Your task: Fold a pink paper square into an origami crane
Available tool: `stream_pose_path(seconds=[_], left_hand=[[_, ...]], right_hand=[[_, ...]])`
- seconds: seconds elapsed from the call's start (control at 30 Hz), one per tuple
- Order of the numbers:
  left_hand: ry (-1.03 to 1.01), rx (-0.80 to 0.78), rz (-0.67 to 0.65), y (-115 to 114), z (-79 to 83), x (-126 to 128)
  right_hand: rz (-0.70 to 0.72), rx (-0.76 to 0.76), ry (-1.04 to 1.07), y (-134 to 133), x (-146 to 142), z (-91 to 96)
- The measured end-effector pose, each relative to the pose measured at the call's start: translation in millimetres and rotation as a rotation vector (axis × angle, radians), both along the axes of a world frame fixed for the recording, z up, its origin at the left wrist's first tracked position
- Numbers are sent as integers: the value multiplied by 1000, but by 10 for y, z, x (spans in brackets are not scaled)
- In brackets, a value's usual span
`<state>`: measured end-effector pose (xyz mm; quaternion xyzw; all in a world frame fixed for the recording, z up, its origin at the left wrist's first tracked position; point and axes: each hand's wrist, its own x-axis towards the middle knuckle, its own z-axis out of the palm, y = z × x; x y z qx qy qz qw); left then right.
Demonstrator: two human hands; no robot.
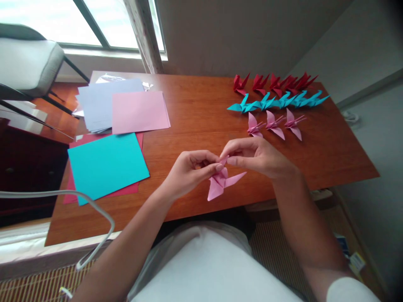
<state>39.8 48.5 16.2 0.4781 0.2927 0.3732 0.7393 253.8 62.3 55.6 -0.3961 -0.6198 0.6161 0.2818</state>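
A pink paper crane (pixel 222 183) is held just above the front edge of the wooden table (pixel 195 113). My left hand (pixel 189 170) pinches it from the left. My right hand (pixel 255 155) pinches its upper tip from the right, and the fingertips of both hands meet on the fold. The crane's wings hang down and out to the right below the fingers.
Three finished pink cranes (pixel 273 124) lie at the right, behind them a row of several teal cranes (pixel 277 102) and several red cranes (pixel 273 82). Paper stacks lie at the left: teal (pixel 107 165), pink (pixel 138 112), lavender (pixel 100 105). A grey chair (pixel 28 63) stands far left.
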Motion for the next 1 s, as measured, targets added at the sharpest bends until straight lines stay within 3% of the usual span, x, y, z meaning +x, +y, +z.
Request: stream_pose_path(seconds=[0.2, 0.67, 1.0], left_hand=[[-18, -65, -45, -2, 46, -12], [23, 13, -2, -1, 19, 13], [192, 247, 94, 2, -18, 11]], right_hand=[[30, 4, 14, 35, 11, 11], [-62, 113, -107, -15, -9, 25], [-104, 128, -167, -29, -17, -5]])
